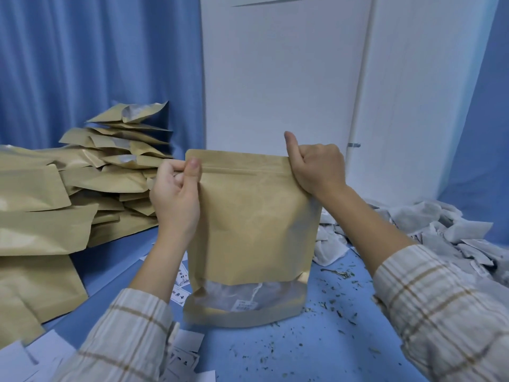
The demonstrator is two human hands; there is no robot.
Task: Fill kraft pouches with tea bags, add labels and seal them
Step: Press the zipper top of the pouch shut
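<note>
Both hands raised, wrists bent: left hand [176, 195] pinches the pouch [252, 232] at its top-left corner, thumb in front; right hand [316, 168] grips the top-right corner w/ fingers curled, thumb up. Pouch hangs upright btwn the hands, kraft brown, zip line just below the top edge, clear window near the bottom showing tea bags [242, 296] w/ a small tag, print too small to read. Labels [180, 281] lie below the left hand, black characters unreadable; stacked pouches [55, 205] left of it, loose tea bags [429, 227] beyond the right forearm.

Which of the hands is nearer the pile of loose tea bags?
Right. The right hand grips the pouch's top right corner, above the pile of loose tea bags. The left hand pinches the top left corner, across the pouch from it.
</note>
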